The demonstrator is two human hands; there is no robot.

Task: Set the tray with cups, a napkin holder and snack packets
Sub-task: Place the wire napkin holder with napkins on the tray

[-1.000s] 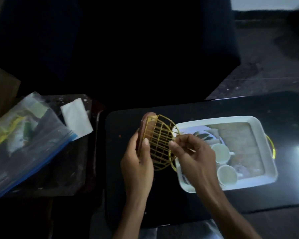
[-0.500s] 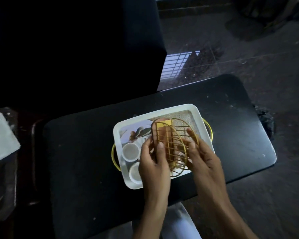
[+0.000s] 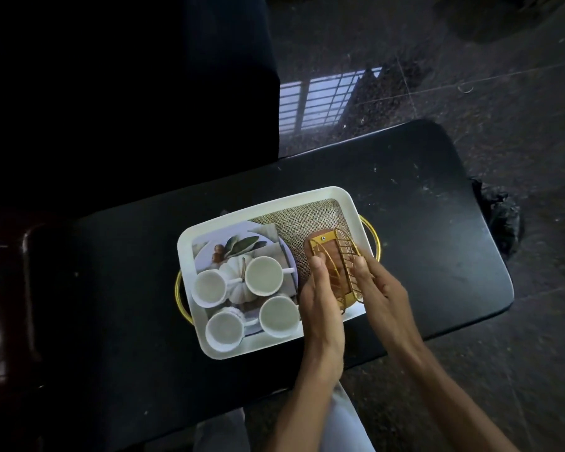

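A white tray [image 3: 346,199] with gold handles lies on the black table [image 3: 421,197]. Several white cups [image 3: 263,275] stand on its left half, over a printed pumpkin picture. On the burlap-patterned right half stands a gold wire napkin holder [image 3: 336,259] with a brown base. My left hand [image 3: 318,295] presses its left side and my right hand [image 3: 377,285] holds its right wire side. The holder rests upright in the tray between both hands. No napkins or snack packets show in view.
A dark chair or sofa back [image 3: 128,93] stands behind the table at the left. The shiny dark floor [image 3: 470,76] lies to the right, with a black crumpled object [image 3: 503,220] at the table's right end. A dark side table edge [image 3: 0,288] shows at far left.
My hands carried the napkin holder from left of the tray over it and lowered it onto the tray's right half. The view swung right, so the bag and napkin left the frame.
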